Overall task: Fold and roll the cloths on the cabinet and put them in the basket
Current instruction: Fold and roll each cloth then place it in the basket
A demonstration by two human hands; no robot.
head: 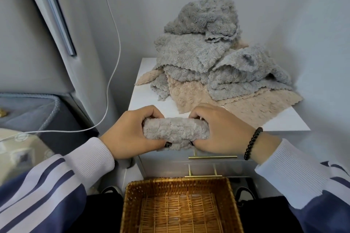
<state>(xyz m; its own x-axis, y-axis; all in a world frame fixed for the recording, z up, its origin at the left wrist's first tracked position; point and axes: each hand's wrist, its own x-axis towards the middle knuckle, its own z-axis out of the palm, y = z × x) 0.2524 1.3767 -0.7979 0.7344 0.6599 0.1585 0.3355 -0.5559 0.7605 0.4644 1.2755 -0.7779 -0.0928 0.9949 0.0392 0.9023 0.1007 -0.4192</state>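
Rolled grey cloth [176,131] gripped at both ends — left hand [130,134], right hand [225,132], fingers curled round it — held over the near cabinet [144,89] edge, above the basket [130,198]; unfolded pile [208,58] heaped far right.

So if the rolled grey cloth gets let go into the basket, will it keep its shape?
Probably not fully. The rolled cloth looks soft and fluffy, held together only by the left hand and right hand, so it may loosen. It seems light and unlikely to roll inside the flat-bottomed basket.
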